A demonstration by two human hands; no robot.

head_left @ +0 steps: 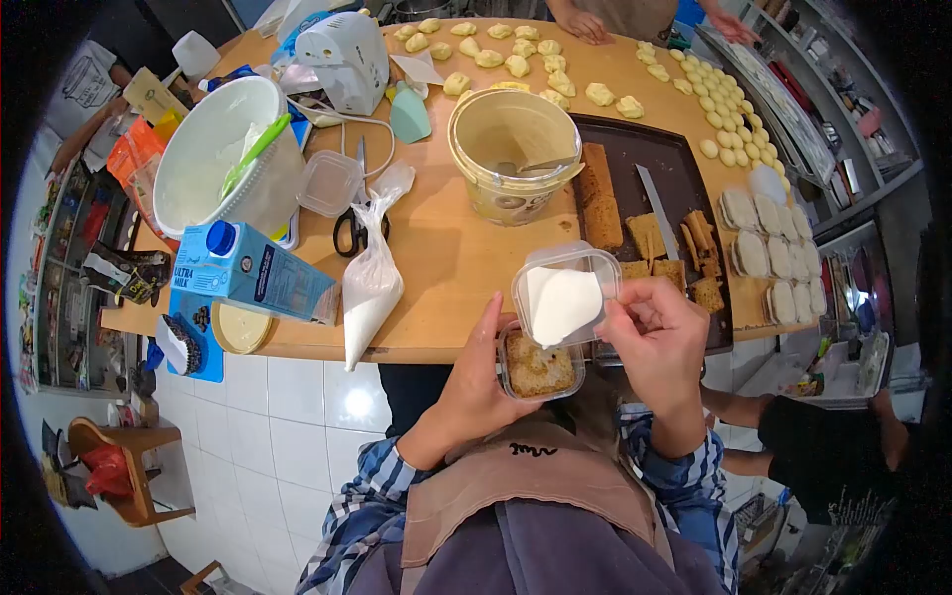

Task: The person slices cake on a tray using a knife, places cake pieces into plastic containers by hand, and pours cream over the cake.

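My left hand (474, 385) is wrapped round a small clear square cup (540, 369) with a brown crumbly filling, held in front of my apron. In my right hand (656, 337), pinched at its right edge, is a second clear square container (565, 295) with something white and smooth in it. It hangs tilted just above the cup and overlaps its back rim. Behind them stands a large cream bucket (511, 169) with a utensil inside. A dark tray (659, 149) to its right holds brown cake pieces (600, 198) and a knife (656, 211).
A filled piping bag (372, 283), black scissors (349, 233), a blue milk carton (253, 273), a white tub (218, 164) and a mixer (345, 59) are on the left. Dough pieces (517, 65) line the back. Stacked pieces (778, 253) sit right. Other people stand nearby.
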